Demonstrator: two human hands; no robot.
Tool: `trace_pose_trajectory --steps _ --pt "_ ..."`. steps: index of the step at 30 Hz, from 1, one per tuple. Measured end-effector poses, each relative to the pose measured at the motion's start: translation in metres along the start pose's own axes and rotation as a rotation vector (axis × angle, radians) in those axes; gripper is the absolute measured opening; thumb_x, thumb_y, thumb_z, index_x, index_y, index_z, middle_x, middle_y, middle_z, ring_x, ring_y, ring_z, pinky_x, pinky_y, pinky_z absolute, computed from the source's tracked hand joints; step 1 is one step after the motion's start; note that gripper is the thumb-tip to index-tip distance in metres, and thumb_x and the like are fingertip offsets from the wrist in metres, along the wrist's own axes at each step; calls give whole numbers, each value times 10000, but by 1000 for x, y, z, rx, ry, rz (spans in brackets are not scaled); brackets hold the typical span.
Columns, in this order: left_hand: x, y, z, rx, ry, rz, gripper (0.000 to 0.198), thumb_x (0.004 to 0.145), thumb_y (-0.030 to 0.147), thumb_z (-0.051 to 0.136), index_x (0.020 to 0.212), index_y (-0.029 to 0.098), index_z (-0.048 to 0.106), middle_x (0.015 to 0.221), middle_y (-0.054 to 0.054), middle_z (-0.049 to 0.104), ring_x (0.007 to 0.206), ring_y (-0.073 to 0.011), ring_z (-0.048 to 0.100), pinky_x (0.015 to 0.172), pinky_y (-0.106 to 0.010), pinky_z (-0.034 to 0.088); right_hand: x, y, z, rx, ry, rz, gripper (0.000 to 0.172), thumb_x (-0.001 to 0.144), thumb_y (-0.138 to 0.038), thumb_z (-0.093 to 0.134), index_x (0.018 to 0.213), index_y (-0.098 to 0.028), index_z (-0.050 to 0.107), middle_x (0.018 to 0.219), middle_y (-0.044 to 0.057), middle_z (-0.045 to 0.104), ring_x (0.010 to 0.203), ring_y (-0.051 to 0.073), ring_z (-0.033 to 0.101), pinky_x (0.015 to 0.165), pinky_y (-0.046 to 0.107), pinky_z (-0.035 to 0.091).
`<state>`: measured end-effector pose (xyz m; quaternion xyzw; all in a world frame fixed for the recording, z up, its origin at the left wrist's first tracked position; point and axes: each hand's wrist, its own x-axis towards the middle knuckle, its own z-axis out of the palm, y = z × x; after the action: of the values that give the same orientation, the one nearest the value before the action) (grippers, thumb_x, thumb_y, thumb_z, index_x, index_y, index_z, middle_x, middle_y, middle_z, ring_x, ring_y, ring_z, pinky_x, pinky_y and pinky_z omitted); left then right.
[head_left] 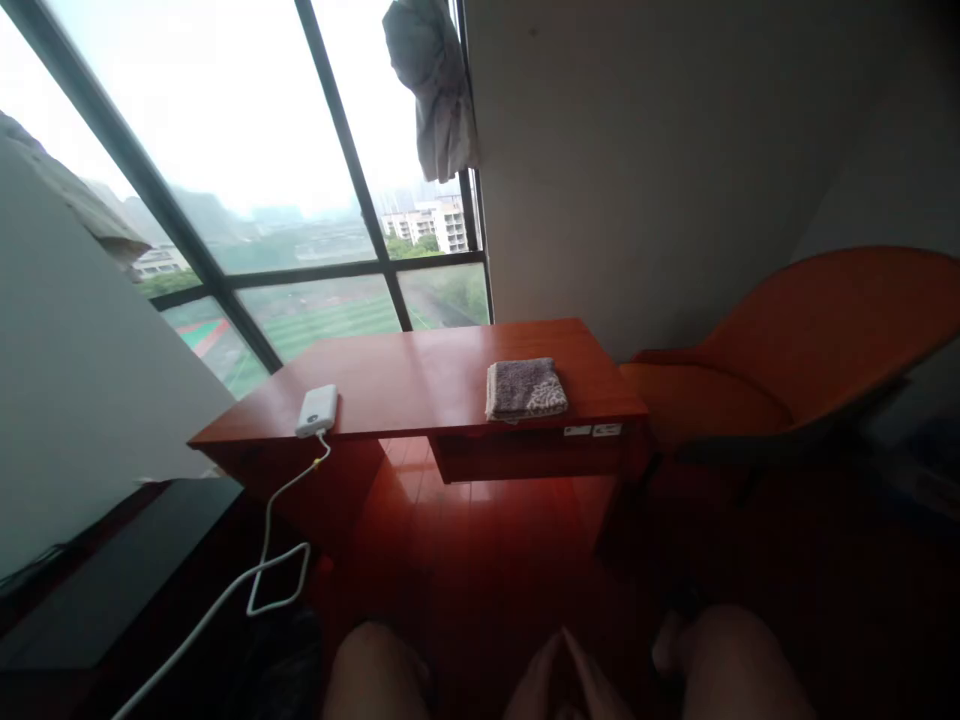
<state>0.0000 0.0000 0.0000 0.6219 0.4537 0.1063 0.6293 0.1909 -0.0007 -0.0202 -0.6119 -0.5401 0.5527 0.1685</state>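
Bare left fingers and right fingers, straight and uncurled, touch at the tips; beyond them, a folded purplish-grey patterned cloth lies on the glossy red-brown wooden surface.

folded grey-purple towel, pale-patterned corner, flat on desk, at near edge.

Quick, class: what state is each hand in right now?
Left hand: open, fingers extended, nothing visibly held.
Right hand: open, fingers extended, nothing visibly held.
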Motion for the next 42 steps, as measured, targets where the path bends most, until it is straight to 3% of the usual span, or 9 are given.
trace_pose_trajectory --steps 4,7,9,14,21,26,33,39,42 --pt "11 3 0 -79 39 12 547 901 471 650 1407 317 508 1419 -97 575 1269 -315 559 992 -567 523 -5 -7 36 126 -13 -53 851 726 -296 574 1534 -235 313 1579 115 464 1451 252 446 1158 389 423" --pt "16 4 0 -133 67 23 734 828 576 645 1501 463 374 1452 -76 567 1354 -390 509 1041 -663 457 0 -4 36 288 -34 -101 860 751 -330 543 1552 -220 250 1518 126 535 1398 236 510 1130 381 451" --pt "18 4 0 -159 84 25 822 747 668 634 1499 536 331 1467 -44 558 1400 -426 455 1032 -671 440 4 0 33 355 -87 -117 880 757 -399 562 1554 -205 243 1499 132 552 1429 242 473 1133 385 452" --pt "16 2 -1 -204 101 16 973 609 819 580 1500 543 306 1530 -10 495 1450 -439 378 1054 -655 395 8 6 29 430 -126 -106 961 751 -531 605 1556 -168 225 1532 154 516 1492 259 382 1176 396 413" --pt "15 -4 -2 -273 109 -6 982 570 805 589 1481 495 391 1488 -32 540 1434 -426 410 1076 -615 383 13 11 32 444 -188 -119 1023 756 -603 616 1558 -128 192 1593 183 420 1484 262 394 1232 398 323" --pt "18 -9 -5 -367 135 22 876 548 769 616 1387 556 479 1479 13 557 1417 -434 430 1016 -619 417 13 11 27 415 -150 -143 1069 753 -717 573 1536 -65 249 1621 213 349 1487 251 389 1232 340 308" --pt "18 -12 -5 -503 141 63 906 448 768 715 1310 522 586 1487 13 560 1458 -428 365 1041 -593 398 8 3 21 526 -88 -45 1052 717 -848 470 1498 -148 384 1638 156 341 1497 256 371 1173 367 403" --pt "8 -12 -7 -608 144 41 894 619 869 568 1385 408 570 1517 -62 531 1453 -423 381 1137 -582 338 4 -1 21 635 -61 -4 1005 716 -862 447 1472 -200 440 1632 129 370 1484 274 394 1103 396 479" --pt "7 -10 -4 -642 146 54 896 612 843 623 1385 391 573 1535 -62 512 1475 -412 347 1175 -551 304 8 4 23 563 -26 -18 1025 680 -854 517 1460 -192 464 1619 136 390 1487 289 388 1153 398 437"
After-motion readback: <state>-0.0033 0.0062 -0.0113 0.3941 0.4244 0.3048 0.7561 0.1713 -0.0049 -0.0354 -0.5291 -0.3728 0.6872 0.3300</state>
